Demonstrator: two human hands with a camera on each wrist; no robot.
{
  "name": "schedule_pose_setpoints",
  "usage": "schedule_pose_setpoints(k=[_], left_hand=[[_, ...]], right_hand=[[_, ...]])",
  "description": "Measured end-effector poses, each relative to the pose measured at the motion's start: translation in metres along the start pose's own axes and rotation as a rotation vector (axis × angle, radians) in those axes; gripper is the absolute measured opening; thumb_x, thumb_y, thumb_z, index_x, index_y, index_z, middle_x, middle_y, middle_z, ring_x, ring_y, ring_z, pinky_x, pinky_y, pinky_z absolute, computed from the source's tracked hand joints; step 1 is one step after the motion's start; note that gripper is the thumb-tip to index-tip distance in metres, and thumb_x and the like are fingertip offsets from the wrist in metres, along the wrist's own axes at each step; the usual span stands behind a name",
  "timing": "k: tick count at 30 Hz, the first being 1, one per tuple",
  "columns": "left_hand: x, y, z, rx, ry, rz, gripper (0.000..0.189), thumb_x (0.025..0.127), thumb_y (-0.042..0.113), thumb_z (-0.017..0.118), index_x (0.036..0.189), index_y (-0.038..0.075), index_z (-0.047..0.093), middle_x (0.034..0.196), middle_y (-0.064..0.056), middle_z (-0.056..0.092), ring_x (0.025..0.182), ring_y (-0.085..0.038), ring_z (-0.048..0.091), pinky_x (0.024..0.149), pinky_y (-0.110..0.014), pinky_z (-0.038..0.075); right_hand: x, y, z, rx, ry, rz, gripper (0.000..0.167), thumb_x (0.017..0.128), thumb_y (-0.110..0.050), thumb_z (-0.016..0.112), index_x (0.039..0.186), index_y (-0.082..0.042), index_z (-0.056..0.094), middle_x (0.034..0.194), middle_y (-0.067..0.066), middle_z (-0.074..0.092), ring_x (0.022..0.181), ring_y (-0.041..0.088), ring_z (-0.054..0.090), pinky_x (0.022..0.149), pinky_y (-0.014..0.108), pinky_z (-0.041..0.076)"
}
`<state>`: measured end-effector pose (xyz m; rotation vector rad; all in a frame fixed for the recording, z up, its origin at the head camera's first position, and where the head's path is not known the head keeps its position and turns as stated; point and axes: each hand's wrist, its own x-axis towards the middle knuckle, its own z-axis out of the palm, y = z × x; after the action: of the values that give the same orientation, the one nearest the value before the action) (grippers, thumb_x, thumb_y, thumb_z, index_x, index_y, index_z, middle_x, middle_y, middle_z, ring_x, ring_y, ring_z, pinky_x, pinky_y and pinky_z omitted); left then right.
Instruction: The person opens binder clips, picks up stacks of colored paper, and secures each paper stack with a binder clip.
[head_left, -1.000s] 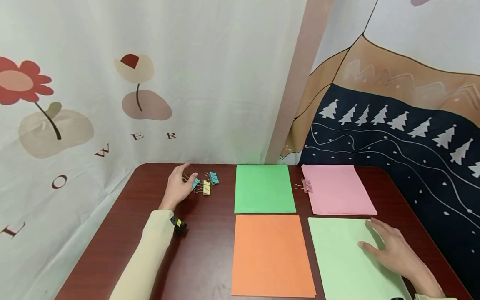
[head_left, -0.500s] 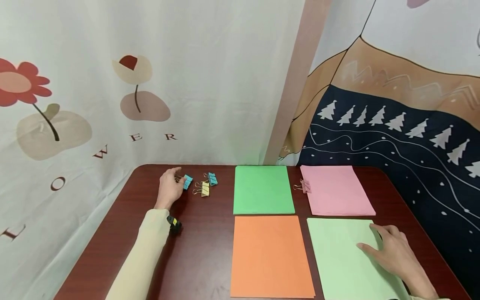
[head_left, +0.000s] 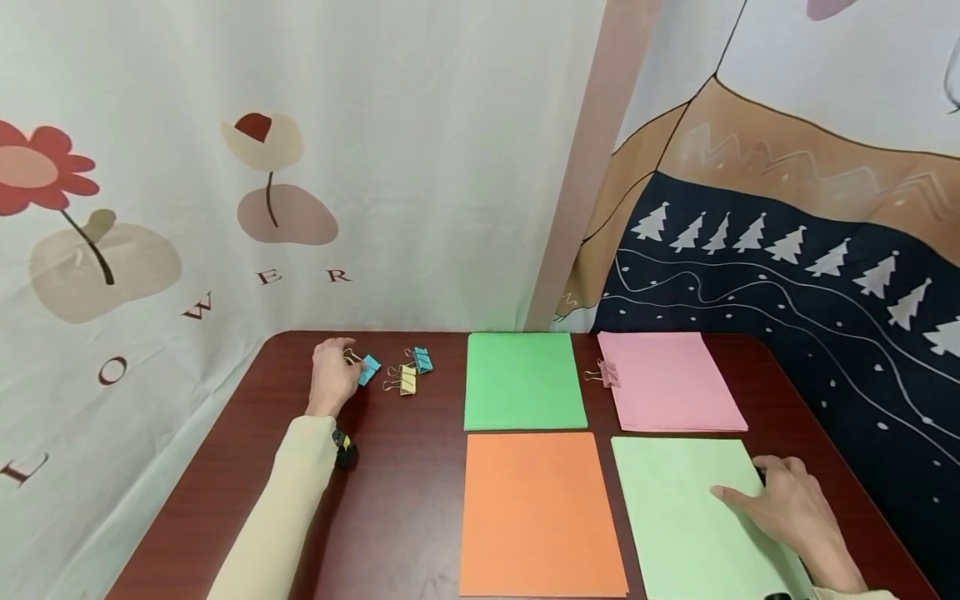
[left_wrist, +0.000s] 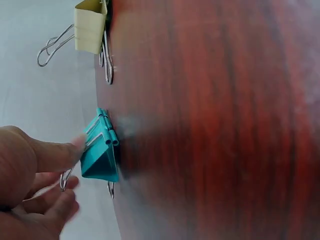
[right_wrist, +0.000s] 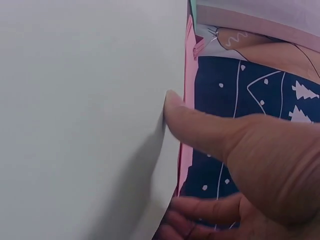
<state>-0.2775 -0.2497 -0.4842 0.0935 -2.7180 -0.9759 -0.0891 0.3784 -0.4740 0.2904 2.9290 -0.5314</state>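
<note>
At the table's back left, my left hand (head_left: 332,379) pinches a blue binder clip (head_left: 368,370) by its wire handle. The left wrist view shows the thumb (left_wrist: 62,154) against the clip's side, other fingers curled beneath the handle. A yellow binder clip (head_left: 407,381) and a second blue binder clip (head_left: 422,360) lie just right of it. My right hand (head_left: 795,508) grips the right edge of a light green paper stack (head_left: 675,508). Its thumb (right_wrist: 195,125) presses on top, and the fingers reach under the edge, partly hidden.
Green paper (head_left: 525,381) lies at the back middle, with orange paper (head_left: 540,512) in front of it. Pink paper (head_left: 675,381) at the back right has a pink binder clip (head_left: 610,373) on its left edge. Printed curtains (head_left: 420,167) hang behind the dark red table (head_left: 390,500).
My left hand has drawn the blue clip left, away from the other two clips, and turned it. My right hand has slid toward the light green stack's right edge, its fingers going under it.
</note>
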Motion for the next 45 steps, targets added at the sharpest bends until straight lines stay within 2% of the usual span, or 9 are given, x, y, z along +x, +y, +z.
schedule_pose_setpoints(k=[6, 12, 18, 23, 29, 32, 35, 40, 45], left_hand=[[0.004, -0.002, -0.007, 0.057, -0.032, -0.083, 0.054, 0.095, 0.009, 0.069, 0.14, -0.013, 0.051, 0.134, -0.037, 0.053, 0.137, -0.054, 0.038, 0.109, -0.061, 0.045], [0.005, -0.001, -0.009, 0.093, -0.055, -0.14, 0.052, 0.097, 0.016, 0.07, 0.139, -0.01, 0.054, 0.118, -0.032, 0.066, 0.105, -0.044, 0.064, 0.084, -0.05, 0.058], [0.003, 0.0, -0.008, 0.079, -0.048, -0.16, 0.046, 0.1, 0.021, 0.065, 0.136, -0.006, 0.057, 0.111, -0.029, 0.069, 0.09, -0.039, 0.068, 0.072, -0.045, 0.058], [0.004, 0.002, -0.007, 0.073, -0.037, -0.157, 0.037, 0.099, 0.022, 0.064, 0.125, -0.004, 0.064, 0.109, -0.026, 0.071, 0.092, -0.038, 0.067, 0.074, -0.045, 0.057], [0.006, 0.002, -0.006, 0.049, -0.05, -0.193, 0.03, 0.101, 0.022, 0.058, 0.116, -0.002, 0.066, 0.11, -0.024, 0.068, 0.092, -0.034, 0.062, 0.072, -0.04, 0.052], [0.007, 0.002, -0.006, 0.024, -0.053, -0.222, 0.027, 0.101, 0.023, 0.059, 0.111, -0.001, 0.067, 0.109, -0.022, 0.067, 0.091, -0.033, 0.06, 0.068, -0.035, 0.049], [0.008, 0.003, -0.006, -0.001, -0.05, -0.244, 0.025, 0.099, 0.023, 0.062, 0.105, 0.0, 0.07, 0.107, -0.022, 0.068, 0.09, -0.032, 0.059, 0.064, -0.032, 0.047], [0.01, 0.007, -0.012, -0.087, -0.098, -0.307, 0.026, 0.097, 0.023, 0.067, 0.11, 0.0, 0.07, 0.115, -0.023, 0.068, 0.085, -0.027, 0.063, 0.065, -0.032, 0.052], [0.013, 0.008, -0.019, -0.266, -0.22, -0.417, 0.044, 0.094, 0.02, 0.072, 0.128, -0.006, 0.063, 0.129, -0.027, 0.066, 0.087, -0.018, 0.074, 0.087, -0.039, 0.063]], right_hand=[[0.001, -0.005, -0.005, 0.004, -0.098, 0.118, 0.114, 0.075, -0.072, 0.077, 0.127, 0.024, 0.049, 0.114, 0.041, 0.056, 0.089, 0.039, 0.057, 0.064, 0.046, 0.053], [0.003, -0.006, -0.006, 0.039, -0.116, 0.152, 0.111, 0.071, -0.073, 0.08, 0.123, 0.022, 0.055, 0.105, 0.035, 0.063, 0.081, 0.032, 0.058, 0.056, 0.037, 0.048], [0.004, -0.007, -0.007, 0.032, -0.135, 0.147, 0.113, 0.071, -0.071, 0.08, 0.123, 0.025, 0.05, 0.109, 0.04, 0.06, 0.085, 0.038, 0.061, 0.062, 0.042, 0.052], [0.004, -0.009, -0.008, 0.058, -0.128, 0.15, 0.103, 0.072, -0.067, 0.083, 0.114, 0.023, 0.054, 0.091, 0.028, 0.062, 0.076, 0.033, 0.058, 0.058, 0.039, 0.049], [0.006, -0.009, -0.008, 0.09, -0.11, 0.158, 0.082, 0.068, -0.065, 0.086, 0.088, 0.009, 0.058, 0.071, 0.007, 0.045, 0.067, 0.023, 0.046, 0.054, 0.031, 0.038], [0.007, -0.007, -0.008, 0.073, -0.104, 0.144, 0.076, 0.067, -0.066, 0.086, 0.08, 0.003, 0.057, 0.069, 0.004, 0.041, 0.065, 0.022, 0.044, 0.053, 0.031, 0.036], [0.007, -0.004, -0.009, 0.058, -0.124, 0.153, 0.089, 0.066, -0.07, 0.085, 0.091, 0.011, 0.058, 0.074, 0.013, 0.051, 0.068, 0.026, 0.05, 0.053, 0.033, 0.041], [0.006, -0.002, -0.012, 0.046, -0.175, 0.172, 0.118, 0.068, -0.074, 0.081, 0.121, 0.025, 0.045, 0.102, 0.037, 0.06, 0.08, 0.037, 0.059, 0.059, 0.04, 0.05], [0.005, -0.004, -0.013, 0.064, -0.191, 0.189, 0.111, 0.068, -0.071, 0.083, 0.115, 0.024, 0.05, 0.094, 0.03, 0.061, 0.078, 0.034, 0.056, 0.059, 0.039, 0.05]])
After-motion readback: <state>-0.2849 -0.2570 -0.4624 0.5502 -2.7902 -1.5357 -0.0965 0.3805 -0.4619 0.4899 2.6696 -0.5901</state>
